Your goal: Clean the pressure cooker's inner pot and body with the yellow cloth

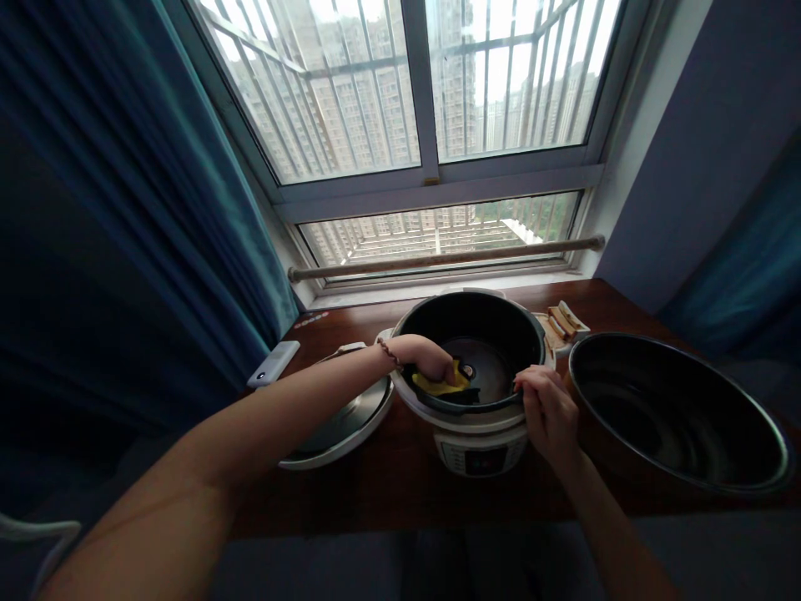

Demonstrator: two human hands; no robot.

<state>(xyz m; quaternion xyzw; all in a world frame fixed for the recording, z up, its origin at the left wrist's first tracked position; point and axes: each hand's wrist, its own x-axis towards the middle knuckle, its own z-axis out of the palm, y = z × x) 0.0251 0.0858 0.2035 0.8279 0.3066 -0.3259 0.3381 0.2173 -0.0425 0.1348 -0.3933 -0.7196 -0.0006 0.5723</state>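
Note:
A white electric cooker (479, 434) stands on a dark wooden sill with its dark inside bared. My left hand (425, 357) reaches down into it, fingers closed on a yellow cloth (444, 384) pressed against the near inner wall. My right hand (547, 409) grips the cooker's front right rim, fingers curled over the edge. A thin bracelet sits on my left wrist.
The cooker's round lid (341, 430) lies to the left on the sill. A large dark inner pot (676, 413) stands to the right. A white phone-like device (274, 364) lies at the far left beside blue curtains. Behind is a barred window with a wooden rod.

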